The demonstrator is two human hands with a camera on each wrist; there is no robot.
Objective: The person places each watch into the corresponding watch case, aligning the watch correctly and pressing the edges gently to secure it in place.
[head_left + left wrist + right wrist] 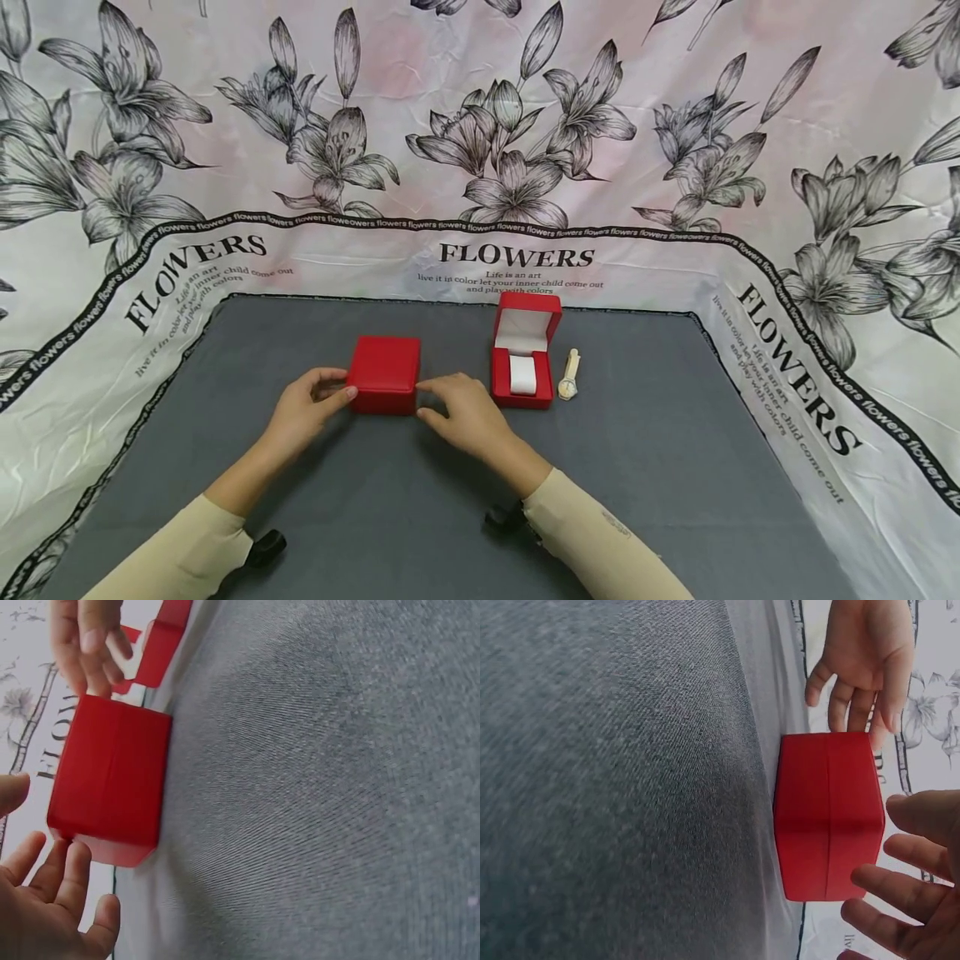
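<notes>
A closed red box (385,364) stands on the grey cloth between the two hands. At its left side is my left hand (303,408), the thumb and fingertips right at the edge. On the opposite side my right hand (472,412) has its fingers spread, the index fingertip close to the box's right edge. Both wrist views show the fingers loosely extended beside the red box (112,776), not wrapped round it. Right of the hands, a second red box (522,400) stands with its lid up, a white cushion (522,375) inside. Beside it lies a gold-coloured wristwatch (568,379).
Grey cloth (660,467) covers the table. A white and pink sheet (450,83) with lily drawings and lettering hangs behind and along the sides. Each forearm wears a beige sleeve, with a black piece (267,548) at the wrist.
</notes>
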